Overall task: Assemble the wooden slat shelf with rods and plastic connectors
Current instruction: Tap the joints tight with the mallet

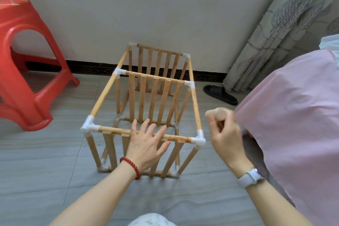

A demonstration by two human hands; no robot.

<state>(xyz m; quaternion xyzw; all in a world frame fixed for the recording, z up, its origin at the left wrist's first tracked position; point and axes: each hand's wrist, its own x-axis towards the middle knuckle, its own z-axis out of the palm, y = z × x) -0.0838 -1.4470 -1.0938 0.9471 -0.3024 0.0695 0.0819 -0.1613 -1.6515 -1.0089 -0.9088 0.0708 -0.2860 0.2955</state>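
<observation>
Item: slat shelf [146, 104], frame joined, standing on the floor at centre.

My left hand [146, 145] lies flat, fingers spread, on the near rod [113, 130]; my right hand [224, 134], at 3 o'clock, pinches a blurred pale piece [216, 113]. I judge: press down steadily, seat connector [199, 138] squarely.

one shelf [146, 101], one stool [27, 64], one slipper [220, 94]

The grey tiled floor [55, 152] carries the wooden slat shelf frame with white plastic corner connectors [145, 106]. A red plastic stool [27, 79] stands to its left, and a black slipper [220, 94] lies near the wall
</observation>
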